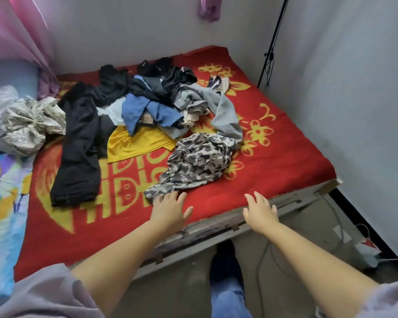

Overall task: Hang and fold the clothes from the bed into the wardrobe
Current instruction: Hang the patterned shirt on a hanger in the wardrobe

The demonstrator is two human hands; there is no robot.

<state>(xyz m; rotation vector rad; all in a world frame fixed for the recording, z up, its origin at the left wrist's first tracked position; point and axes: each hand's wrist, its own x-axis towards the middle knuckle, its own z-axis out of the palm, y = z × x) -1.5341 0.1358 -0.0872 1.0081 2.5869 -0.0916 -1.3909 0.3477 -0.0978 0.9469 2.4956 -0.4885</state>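
Note:
A heap of clothes lies on the red and gold blanket (285,157) of the bed. Nearest me is a grey camouflage garment (198,161). Behind it lie a yellow top (136,145), a blue garment (145,111), a grey sweatshirt (225,115) and black trousers (78,152). My left hand (170,210) is stretched out with straight fingers, its fingertips at the lower edge of the camouflage garment. My right hand (260,210) hovers open over the bed's front edge, holding nothing.
A crumpled pale patterned cloth (30,125) and a colourful sheet (2,203) lie at the left. Pink curtains (21,31) hang at the back left. A black stand (271,47) with cables leans in the right corner. Grey walls enclose the bed; cables trail on the floor (308,249).

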